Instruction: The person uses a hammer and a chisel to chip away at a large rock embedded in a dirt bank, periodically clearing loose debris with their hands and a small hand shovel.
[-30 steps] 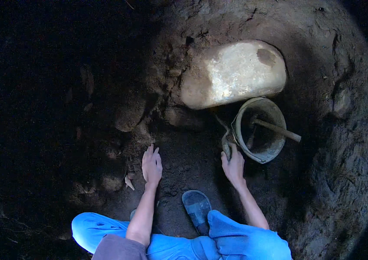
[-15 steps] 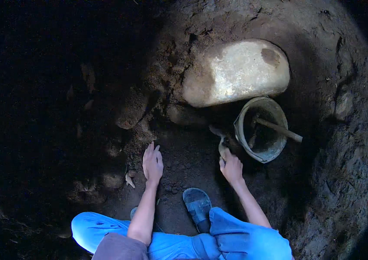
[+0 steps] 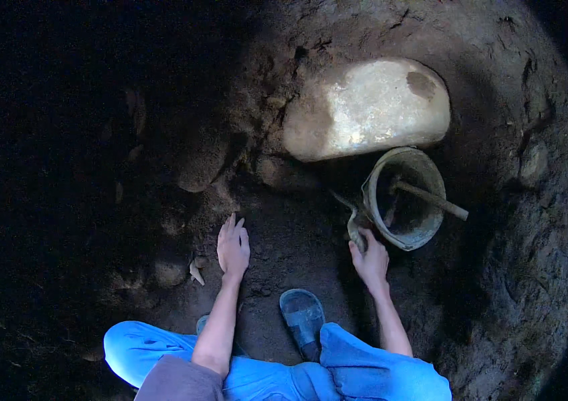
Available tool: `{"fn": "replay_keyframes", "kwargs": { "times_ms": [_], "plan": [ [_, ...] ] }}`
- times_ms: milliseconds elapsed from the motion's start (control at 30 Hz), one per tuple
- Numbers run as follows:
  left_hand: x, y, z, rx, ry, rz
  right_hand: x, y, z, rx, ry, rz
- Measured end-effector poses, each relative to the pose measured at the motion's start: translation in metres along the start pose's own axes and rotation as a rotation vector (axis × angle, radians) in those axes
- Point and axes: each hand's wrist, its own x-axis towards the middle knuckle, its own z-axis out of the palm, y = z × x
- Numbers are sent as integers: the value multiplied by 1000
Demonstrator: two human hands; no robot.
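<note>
My right hand is closed around the pale, curved handle of a hand tool. The tool's thin far end points up and left, dark against the soil, so its exact kind is unclear. Just to the right stands a dirty bucket, with a wooden-handled tool leaning out over its rim; that tool's head is in shadow inside. My left hand rests palm down on or just over the dark earth, fingers stretched forward and holding nothing.
A large, pale, rounded stone lies behind the bucket against a curving earth wall. Smaller stones sit in the soil on the left. A pale fragment lies beside my left forearm. My sandalled foot is between my arms.
My right hand has moved a little to the right with the hand tool, closer to the bucket. My left hand has shifted slightly forward and left, still stretched out.
</note>
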Motion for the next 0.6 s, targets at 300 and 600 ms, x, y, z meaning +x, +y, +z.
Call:
{"fn": "replay_keyframes", "kwargs": {
  "times_ms": [300, 600],
  "plan": [
    [-1, -2, -2, 29, -27, 2, -26, -6, 34, -204, -114, -95],
    [1, -5, -1, -4, 21, 54, -47, -17, 17, 184, -97, -75]
  ]
}}
